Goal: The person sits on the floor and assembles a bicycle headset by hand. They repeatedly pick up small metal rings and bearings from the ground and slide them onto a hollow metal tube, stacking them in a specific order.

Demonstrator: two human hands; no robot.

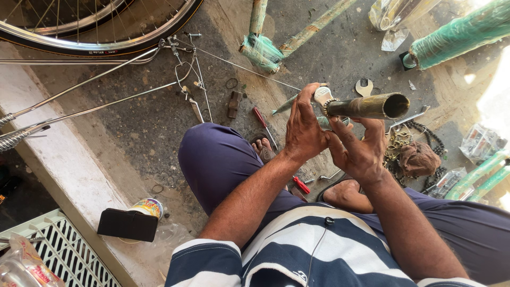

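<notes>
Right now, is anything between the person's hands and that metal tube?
Nothing visible. Both the left hand and the right hand already grip the metal tube near its ringed end, fingers directly on it.

The person is wearing a short-sleeved shirt (297, 250) with broad navy and white horizontal stripes, its sleeve hem showing a white band above navy. A thin dark cable (319, 247) is running down the chest from a small black clip-on microphone (330, 221). Dark blue-purple trousers (223, 159) are covering both legs. Brown sandals (264, 150) with straps are showing on the feet. The forearms are going bare, and both hands (305, 130) are wearing no gloves or rings.
</notes>
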